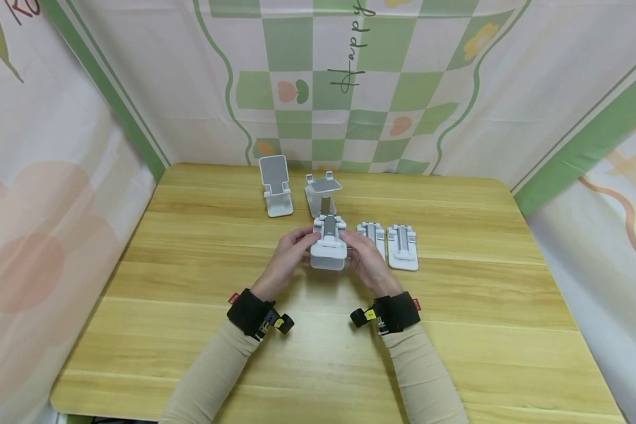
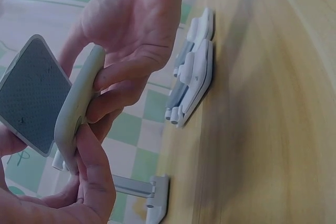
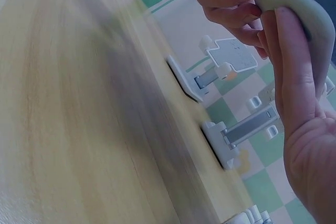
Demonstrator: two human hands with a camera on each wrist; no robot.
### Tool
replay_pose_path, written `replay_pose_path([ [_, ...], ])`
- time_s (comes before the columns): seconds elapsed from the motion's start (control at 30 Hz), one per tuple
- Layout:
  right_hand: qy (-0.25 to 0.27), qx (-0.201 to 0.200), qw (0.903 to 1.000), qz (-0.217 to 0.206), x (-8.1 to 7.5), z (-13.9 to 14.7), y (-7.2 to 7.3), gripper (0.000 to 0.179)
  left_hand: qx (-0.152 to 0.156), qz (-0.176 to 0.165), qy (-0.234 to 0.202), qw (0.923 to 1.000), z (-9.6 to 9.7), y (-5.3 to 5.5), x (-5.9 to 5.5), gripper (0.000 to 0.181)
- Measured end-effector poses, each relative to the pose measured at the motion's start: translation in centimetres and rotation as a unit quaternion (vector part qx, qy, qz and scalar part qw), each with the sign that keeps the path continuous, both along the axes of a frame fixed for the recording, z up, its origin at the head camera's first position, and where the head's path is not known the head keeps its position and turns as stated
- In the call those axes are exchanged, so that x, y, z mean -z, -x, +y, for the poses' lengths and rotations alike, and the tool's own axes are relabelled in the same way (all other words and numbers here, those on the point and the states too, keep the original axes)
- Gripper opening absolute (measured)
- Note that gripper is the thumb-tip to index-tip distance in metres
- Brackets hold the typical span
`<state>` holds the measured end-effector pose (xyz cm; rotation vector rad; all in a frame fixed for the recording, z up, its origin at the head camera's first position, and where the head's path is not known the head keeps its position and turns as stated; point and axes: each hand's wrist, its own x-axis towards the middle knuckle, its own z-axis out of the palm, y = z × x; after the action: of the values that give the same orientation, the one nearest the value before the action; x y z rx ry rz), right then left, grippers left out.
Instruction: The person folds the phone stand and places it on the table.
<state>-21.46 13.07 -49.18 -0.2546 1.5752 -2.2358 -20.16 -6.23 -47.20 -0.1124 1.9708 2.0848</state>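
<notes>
Both hands hold a white folding phone stand (image 1: pixel 328 250) over the middle of the table. My left hand (image 1: pixel 288 256) grips its left side, thumb on top. On the opposite side my right hand (image 1: pixel 371 259) grips it the same way, fingers underneath. In the left wrist view the stand's grey-padded plate (image 2: pixel 37 95) is tilted away from the pale base (image 2: pixel 79 103), so it is partly unfolded. Fingertips of both hands press against the underside of the base (image 3: pixel 302 3) in the right wrist view.
Two unfolded phone stands, one with an upright plate (image 1: pixel 274 175) and one with a flatter plate (image 1: pixel 325 185), stand at the back. Two folded stands lie right of the hands: the nearer (image 1: pixel 371 232) partly behind the right hand, the other (image 1: pixel 403 253) beside it. A patterned curtain (image 1: pixel 328 88) hangs behind the wooden table (image 1: pixel 482 306).
</notes>
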Motion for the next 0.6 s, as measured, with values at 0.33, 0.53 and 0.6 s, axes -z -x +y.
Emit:
replay_pose_path([
  [0.33,0.0,0.0,1.0,-0.005,0.09,0.06,-0.03,0.021,0.005,0.008,-0.007,0.9999,0.03,-0.01,0.14,0.059],
  [0.53,-0.001,0.006,0.9999,-0.008,0.16,-0.04,-0.06,0.019,0.007,0.016,-0.004,0.9998,-0.02,-0.12,0.35,0.058],
  [0.6,0.0,0.005,1.0,-0.007,0.19,-0.06,-0.04,0.019,0.006,0.018,-0.003,0.9998,0.0,-0.12,0.42,0.058],
])
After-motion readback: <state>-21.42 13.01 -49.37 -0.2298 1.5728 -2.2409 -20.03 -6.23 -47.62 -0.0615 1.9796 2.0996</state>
